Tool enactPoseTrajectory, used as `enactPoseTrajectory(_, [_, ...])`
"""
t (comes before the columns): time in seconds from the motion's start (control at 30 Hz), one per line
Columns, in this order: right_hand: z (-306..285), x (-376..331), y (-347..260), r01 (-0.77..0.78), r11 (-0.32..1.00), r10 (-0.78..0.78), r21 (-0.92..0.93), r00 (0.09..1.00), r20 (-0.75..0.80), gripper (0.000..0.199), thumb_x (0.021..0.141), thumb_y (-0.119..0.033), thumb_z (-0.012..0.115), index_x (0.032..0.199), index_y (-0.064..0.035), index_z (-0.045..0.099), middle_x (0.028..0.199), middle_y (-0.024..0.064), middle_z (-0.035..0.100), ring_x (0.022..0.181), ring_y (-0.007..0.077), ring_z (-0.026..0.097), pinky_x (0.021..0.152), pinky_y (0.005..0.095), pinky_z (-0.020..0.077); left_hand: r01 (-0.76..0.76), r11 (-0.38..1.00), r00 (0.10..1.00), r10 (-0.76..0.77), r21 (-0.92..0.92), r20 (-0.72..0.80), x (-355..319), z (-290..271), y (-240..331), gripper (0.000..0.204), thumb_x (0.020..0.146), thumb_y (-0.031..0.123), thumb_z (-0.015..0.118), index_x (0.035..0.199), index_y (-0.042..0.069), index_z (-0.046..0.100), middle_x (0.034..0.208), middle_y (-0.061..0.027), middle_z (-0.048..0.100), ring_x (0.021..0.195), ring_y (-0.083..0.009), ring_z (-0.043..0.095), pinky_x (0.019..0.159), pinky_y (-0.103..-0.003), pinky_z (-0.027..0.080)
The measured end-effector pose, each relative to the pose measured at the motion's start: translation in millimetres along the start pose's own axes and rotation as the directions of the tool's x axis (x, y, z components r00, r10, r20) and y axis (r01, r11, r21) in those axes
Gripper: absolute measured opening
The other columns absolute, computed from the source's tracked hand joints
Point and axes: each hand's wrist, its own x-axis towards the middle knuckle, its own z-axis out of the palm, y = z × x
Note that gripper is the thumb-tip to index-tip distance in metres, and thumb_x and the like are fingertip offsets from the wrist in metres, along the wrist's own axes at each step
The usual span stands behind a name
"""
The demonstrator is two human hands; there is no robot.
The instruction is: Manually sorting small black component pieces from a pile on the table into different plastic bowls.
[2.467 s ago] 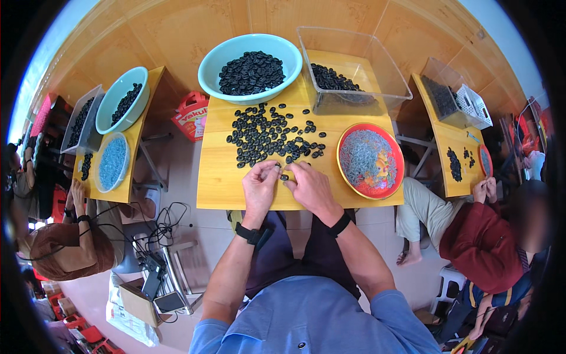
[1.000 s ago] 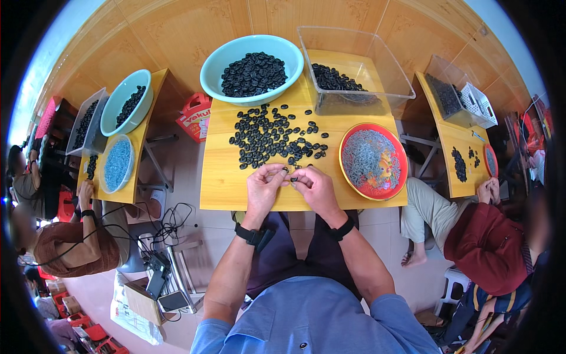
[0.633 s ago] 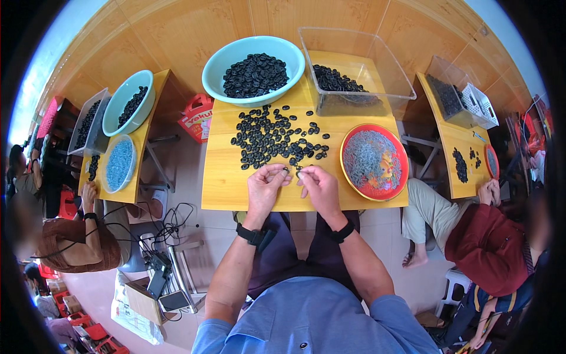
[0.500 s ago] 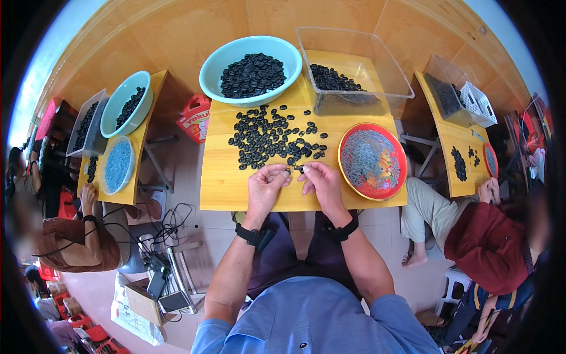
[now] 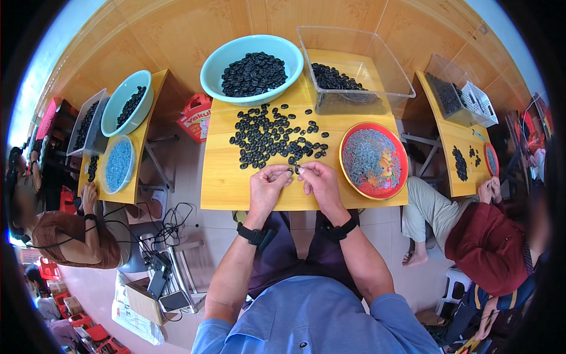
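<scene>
My left hand [image 5: 270, 182] and my right hand [image 5: 320, 183] meet, fingertips nearly touching, over the near edge of the yellow table [image 5: 224, 189]. Thumb and finger of the right hand pinch a small black oval piece [image 5: 297, 169]. The left fingers are pinched together beside it; what they hold is too small to make out. Just beyond both hands lies a loose spread of similar black oval pieces [image 5: 259, 138]. To the right of my right hand stands a red bowl [image 5: 403, 159] with many thin grey-blue bits [image 5: 365, 154] in it.
At the back stand a light-blue basin [image 5: 206, 74] and a clear plastic box [image 5: 354, 105], both holding black pieces. People sit at side tables left [image 5: 141, 135] and right [image 5: 451, 147]. Cables [image 5: 171, 227] and a carton [image 5: 144, 302] are on the left floor.
My fingertips have drawn slightly closer together, the right hand moving a little left with the black piece. The whole view has shifted very slightly.
</scene>
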Motion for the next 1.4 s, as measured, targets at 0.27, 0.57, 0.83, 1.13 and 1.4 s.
enactPoseTrajectory(0.27, [-1, 3, 4, 0.003, 0.999, -0.001, -0.041, 1.0, 0.031, 0.015, 0.089, -0.009, 0.065, 0.096, 0.0049, 0.067, 0.073, 0.0033, 0.064, 0.051, 0.0068, 0.055, 0.046, 0.021, 0.0381, 0.004, 0.999, 1.0, -0.004, 0.036, 0.019, 0, 1, 5, 0.017, 0.092, 0.001, 0.07, 0.107, -0.007, 0.068, 0.089, -0.0101, 0.074, 0.076, -0.012, 0.069, 0.07, -0.023, 0.057])
enactPoseTrajectory(0.57, [-4, 5, 6, 0.037, 0.995, -0.032, -0.095, 0.998, 0.054, 0.015, 0.091, -0.008, 0.065, 0.099, 0.0041, 0.067, 0.075, 0.0035, 0.066, 0.059, 0.0085, 0.062, 0.053, 0.0211, 0.0439, 0.029, 0.998, 0.997, -0.032, 0.049, 0.072, -2, 1, 13, 0.019, 0.093, 0.003, 0.07, 0.108, -0.008, 0.068, 0.09, -0.0115, 0.074, 0.077, -0.0128, 0.07, 0.071, -0.024, 0.057])
enactPoseTrajectory(0.83, [-6, 5, 15, 0.135, 0.988, -0.131, -0.073, 0.99, 0.06, 0.016, 0.092, -0.002, 0.061, 0.105, 0.005, 0.066, 0.09, 0.0075, 0.07, 0.071, 0.0115, 0.067, 0.06, 0.0232, 0.0497, 0.073, 0.993, 0.997, -0.076, 0.096, 0.033, -1, 4, 15, 0.018, 0.092, 0.005, 0.07, 0.106, -0.007, 0.069, 0.087, -0.0089, 0.074, 0.071, -0.0103, 0.067, 0.068, -0.022, 0.055])
enactPoseTrajectory(1.13, [-3, 5, 15, 0.139, 0.986, -0.137, -0.094, 0.99, 0.034, 0.015, 0.091, 0.001, 0.06, 0.104, 0.0043, 0.067, 0.089, 0.0076, 0.071, 0.069, 0.0111, 0.067, 0.06, 0.0234, 0.0501, 0.104, 0.987, 0.994, -0.108, 0.121, 0.021, 1, 6, 16, 0.015, 0.092, 0.004, 0.07, 0.104, -0.006, 0.07, 0.085, -0.008, 0.073, 0.07, -0.0096, 0.066, 0.066, -0.022, 0.053])
enactPoseTrajectory(1.4, [-7, 5, 15, 0.122, 0.987, -0.116, -0.099, 0.991, 0.071, 0.015, 0.092, -0.003, 0.061, 0.103, 0.0042, 0.067, 0.087, 0.0071, 0.071, 0.067, 0.01, 0.066, 0.059, 0.0228, 0.0492, 0.032, 0.99, 0.995, -0.044, 0.138, 0.09, -3, 3, 9, 0.017, 0.09, 0.001, 0.072, 0.107, -0.004, 0.07, 0.083, -0.0044, 0.072, 0.071, -0.0068, 0.064, 0.067, -0.021, 0.052])
